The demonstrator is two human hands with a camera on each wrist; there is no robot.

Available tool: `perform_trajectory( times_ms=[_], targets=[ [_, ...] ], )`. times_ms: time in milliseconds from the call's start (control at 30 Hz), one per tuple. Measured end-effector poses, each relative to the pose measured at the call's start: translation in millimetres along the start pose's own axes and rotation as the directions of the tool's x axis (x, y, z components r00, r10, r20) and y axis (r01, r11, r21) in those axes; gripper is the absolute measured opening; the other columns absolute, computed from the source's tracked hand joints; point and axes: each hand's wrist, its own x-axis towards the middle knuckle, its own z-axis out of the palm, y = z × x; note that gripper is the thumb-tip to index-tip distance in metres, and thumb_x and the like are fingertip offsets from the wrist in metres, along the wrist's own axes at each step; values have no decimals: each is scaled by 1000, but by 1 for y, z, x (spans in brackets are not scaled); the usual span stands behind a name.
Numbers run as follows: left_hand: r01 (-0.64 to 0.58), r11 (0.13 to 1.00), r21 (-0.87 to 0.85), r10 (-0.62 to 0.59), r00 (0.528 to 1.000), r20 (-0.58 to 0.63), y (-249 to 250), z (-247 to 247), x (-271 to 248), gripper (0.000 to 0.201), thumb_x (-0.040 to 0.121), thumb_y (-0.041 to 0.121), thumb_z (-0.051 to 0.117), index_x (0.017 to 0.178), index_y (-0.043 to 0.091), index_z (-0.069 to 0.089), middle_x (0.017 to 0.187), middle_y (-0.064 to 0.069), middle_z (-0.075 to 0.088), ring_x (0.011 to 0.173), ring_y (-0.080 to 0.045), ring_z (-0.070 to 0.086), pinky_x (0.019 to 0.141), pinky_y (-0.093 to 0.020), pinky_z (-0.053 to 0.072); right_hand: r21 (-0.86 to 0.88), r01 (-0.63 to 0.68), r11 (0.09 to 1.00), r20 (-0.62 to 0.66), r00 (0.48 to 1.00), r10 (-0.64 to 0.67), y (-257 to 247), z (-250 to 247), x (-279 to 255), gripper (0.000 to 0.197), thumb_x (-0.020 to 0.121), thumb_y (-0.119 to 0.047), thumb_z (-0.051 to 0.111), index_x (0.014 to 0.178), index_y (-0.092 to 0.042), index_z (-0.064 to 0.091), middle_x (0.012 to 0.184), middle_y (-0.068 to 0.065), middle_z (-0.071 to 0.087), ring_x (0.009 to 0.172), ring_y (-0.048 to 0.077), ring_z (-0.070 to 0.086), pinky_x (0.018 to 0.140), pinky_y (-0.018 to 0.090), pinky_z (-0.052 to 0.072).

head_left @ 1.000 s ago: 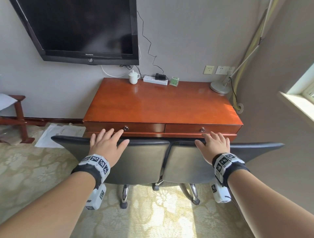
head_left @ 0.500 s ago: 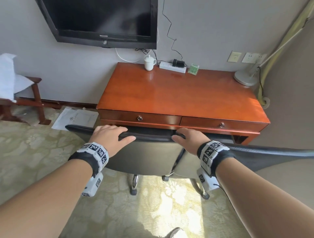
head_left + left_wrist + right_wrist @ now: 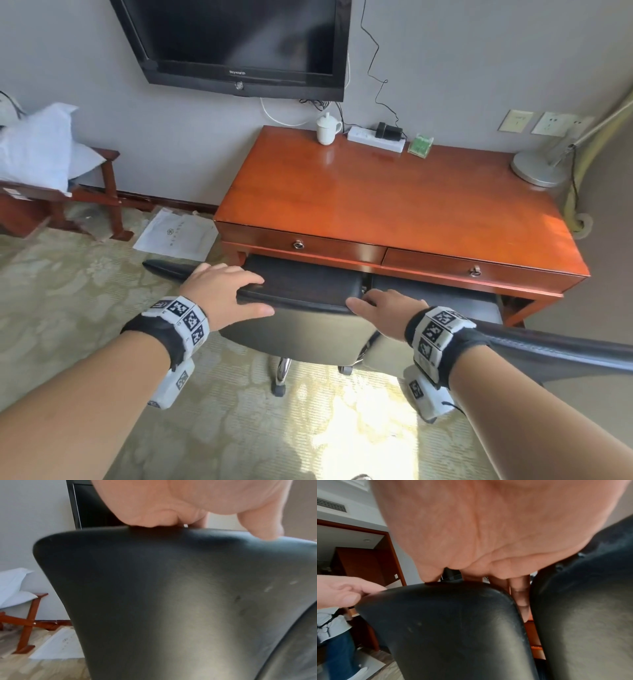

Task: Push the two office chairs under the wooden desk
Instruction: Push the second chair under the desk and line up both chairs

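the left black leather-look office chair [image 3: 301, 318] stands at the front edge of the red-brown wooden desk [image 3: 394, 202], its seat partly in under the left drawer and its backrest out in front of the desk. the right black leather-look office chair [image 3: 565, 349] stands just beside it, its backrest top running off past the desk's right front corner; how far its seat sits under the desk is hidden.

both hands are clamped on the left chair's backrest top. the left hand [image 3: 226, 291] grips it toward the end away from the desk's middle, fingers over the top and thumb on the near face. the right hand [image 3: 383, 305] holds the corner by the gap between the two backrests, and the right wrist view shows a finger [image 3: 521, 596] down in that gap.

the likely trouble is that gap: if the chairs swing together during a push, the finger could get pinched. an uneven push could also swivel the left chair so its backrest meets the drawer front [image 3: 301, 241] before the seat is fully under. the right chair, with no hand on it, could be nudged askew toward the desk's right leg [image 3: 513, 310]. the castors [image 3: 279, 389] may drag on the patterned carpet [image 3: 68, 291] in front of the desk.
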Motion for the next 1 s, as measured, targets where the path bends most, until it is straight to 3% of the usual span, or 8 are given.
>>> perform_trajectory(
  times_ms=[100,233,333,433,533,633,733,1000],
  targets=[
    [16,1000,-9,-15,999,38,-18,-14,4,76,79,79,63,146,48,46,149,19,49,134,-13,45,112,-37,34,-74,15,997,48,999,-11,0,0,-1,100,74,-101,22,142,-32,48,131,-1,55,117,25,59,114,57,36],
    [38,994,105,-44,998,51,-53,-19,19,82,75,82,63,147,48,44,153,23,43,139,-8,40,118,-39,24,-201,11,979,-67,997,-25,-7,6,0,88,79,-86,50,147,-31,44,133,-2,57,124,25,57,116,50,35],
    [35,984,174,-53,994,100,-78,-17,26,80,77,81,61,148,49,42,157,23,40,141,-9,40,118,-39,27,-139,47,989,-162,984,-69,-24,16,7,85,82,-76,60,151,-30,41,139,-3,57,129,23,54,115,43,39],
    [5,981,196,-31,991,128,-90,-16,30,69,81,80,55,144,52,47,147,25,50,126,-8,54,100,-32,47,-113,6,994,-209,977,-29,-38,27,16,70,76,-81,60,132,-39,57,116,-10,64,107,18,61,98,42,53],
    [-80,962,259,53,992,111,-92,-16,37,68,82,87,43,139,52,51,134,24,60,114,-9,62,89,-33,54,-132,-67,989,-290,957,26,-38,32,22,59,75,-83,60,120,-44,64,101,-16,64,94,13,62,90,38,55],
    [-177,945,273,143,980,140,-93,-18,43,77,79,91,38,140,47,51,134,19,62,114,-13,64,89,-36,54,-105,-113,988,-305,949,76,-32,31,24,63,71,-85,59,122,-47,65,102,-20,65,96,10,61,91,36,55],
    [-253,941,224,206,955,213,-101,-26,45,74,83,81,49,149,48,45,146,18,56,128,-14,57,99,-34,50,-107,-131,986,-285,954,96,-33,28,23,68,67,-87,56,123,-49,65,103,-22,65,98,8,60,91,36,56],
    [-227,972,59,210,956,205,-115,-28,51,63,86,75,55,146,58,45,148,23,54,132,-11,55,105,-34,49,-92,-143,985,-273,955,114,-35,18,27,56,72,-80,64,118,-49,69,96,-20,68,94,6,61,88,34,57]
  ],
)
